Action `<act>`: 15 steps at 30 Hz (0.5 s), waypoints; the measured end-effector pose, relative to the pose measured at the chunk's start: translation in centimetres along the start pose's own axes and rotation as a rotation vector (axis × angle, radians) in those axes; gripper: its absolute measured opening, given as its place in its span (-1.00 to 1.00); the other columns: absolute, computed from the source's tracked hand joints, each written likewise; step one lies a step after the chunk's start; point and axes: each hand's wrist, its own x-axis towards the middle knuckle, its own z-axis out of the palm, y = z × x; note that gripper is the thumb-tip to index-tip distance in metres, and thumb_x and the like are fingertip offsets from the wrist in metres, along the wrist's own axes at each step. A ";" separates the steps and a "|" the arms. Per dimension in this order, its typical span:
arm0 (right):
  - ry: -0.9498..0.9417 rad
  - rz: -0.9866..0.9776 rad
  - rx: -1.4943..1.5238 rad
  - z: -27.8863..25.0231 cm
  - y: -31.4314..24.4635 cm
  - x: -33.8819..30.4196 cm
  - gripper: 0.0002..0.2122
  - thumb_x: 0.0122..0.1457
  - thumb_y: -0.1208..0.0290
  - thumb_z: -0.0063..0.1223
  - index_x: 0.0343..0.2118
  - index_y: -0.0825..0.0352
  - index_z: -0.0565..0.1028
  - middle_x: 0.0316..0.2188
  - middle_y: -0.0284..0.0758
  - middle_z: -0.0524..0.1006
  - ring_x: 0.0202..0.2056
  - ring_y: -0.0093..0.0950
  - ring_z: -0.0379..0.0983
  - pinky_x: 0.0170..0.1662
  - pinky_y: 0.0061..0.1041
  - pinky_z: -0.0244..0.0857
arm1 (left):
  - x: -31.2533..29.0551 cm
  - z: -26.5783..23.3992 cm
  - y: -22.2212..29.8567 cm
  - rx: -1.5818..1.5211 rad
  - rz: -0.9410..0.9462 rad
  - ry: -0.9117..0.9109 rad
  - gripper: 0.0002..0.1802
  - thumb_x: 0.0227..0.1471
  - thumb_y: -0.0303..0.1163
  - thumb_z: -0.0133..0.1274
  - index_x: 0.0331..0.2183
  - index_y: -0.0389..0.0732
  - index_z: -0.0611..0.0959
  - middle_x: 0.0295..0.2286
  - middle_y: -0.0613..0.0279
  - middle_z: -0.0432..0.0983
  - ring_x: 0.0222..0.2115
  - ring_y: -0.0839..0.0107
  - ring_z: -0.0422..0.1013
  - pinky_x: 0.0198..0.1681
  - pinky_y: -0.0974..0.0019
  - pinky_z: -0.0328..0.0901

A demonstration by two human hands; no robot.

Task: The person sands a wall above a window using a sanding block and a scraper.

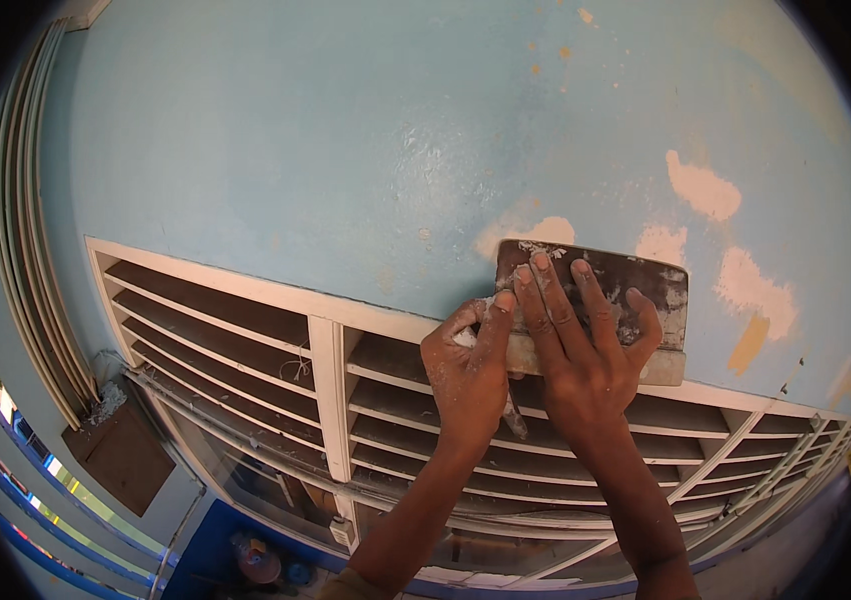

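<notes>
A wide, dark, putty-smeared spreader plate [670,290] with a pale strip along its lower edge is held up against the light blue wall [325,150]. My right hand [590,360] has its fingers spread over the plate's face, its thumb hidden. At the plate's left edge my left hand [470,365] is closed, the thumb against that edge and the other fingers mostly out of sight. White putty coats the fingers of both hands. Below the plate a narrow grey handle-like piece [515,415] pokes out beside my left wrist; the rest of it is hidden.
Pale patches [755,290] mark the wall at right, and a wet-looking sheen shows at its centre. White louvred vents [225,350] run just under the plate. Pipes [30,220] descend at left to a brown box [120,455], near blue slats [55,520]. A container [260,560] stands below.
</notes>
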 end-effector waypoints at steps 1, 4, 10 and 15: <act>0.000 0.000 0.000 -0.1 0.0 0.0 -0.66 0.33 0.32 0.07 0.15 0.02 0.62 0.23 -0.55 0.56 0.27 -0.40 0.41 0.26 0.12 0.02 | -0.1 0.0 0.0 0.000 0.000 0.000 -0.71 0.33 -0.31 0.17 -0.37 -0.32 0.70 -0.54 0.40 0.53 -0.59 0.73 0.38 -0.62 0.53 0.30; -0.043 0.010 0.047 -0.6 0.0 0.2 -0.66 0.32 0.33 0.08 0.14 0.01 0.63 0.23 -0.54 0.56 0.27 -0.39 0.42 0.25 0.12 0.02 | -0.4 0.1 0.1 -0.013 0.020 0.026 -0.70 0.33 -0.29 0.18 -0.37 -0.32 0.70 -0.55 0.41 0.52 -0.59 0.74 0.36 -0.63 0.53 0.26; -0.008 0.005 0.003 -0.1 0.2 -0.1 -0.65 0.32 0.34 0.08 0.15 0.00 0.62 0.24 -0.54 0.56 0.26 -0.40 0.42 0.25 0.11 0.02 | -0.3 0.3 -0.1 -0.002 0.014 0.019 -0.70 0.33 -0.30 0.17 -0.38 -0.33 0.71 -0.57 0.43 0.49 -0.58 0.74 0.33 -0.61 0.52 0.26; 0.015 0.020 -0.033 0.4 0.0 -0.1 -0.65 0.33 0.35 0.08 0.15 -0.02 0.62 0.23 -0.55 0.56 0.26 -0.42 0.43 0.25 0.07 0.05 | 0.5 0.0 -0.8 0.028 0.047 -0.009 -0.69 0.33 -0.28 0.17 -0.36 -0.34 0.73 -0.57 0.43 0.49 -0.59 0.74 0.32 -0.61 0.52 0.23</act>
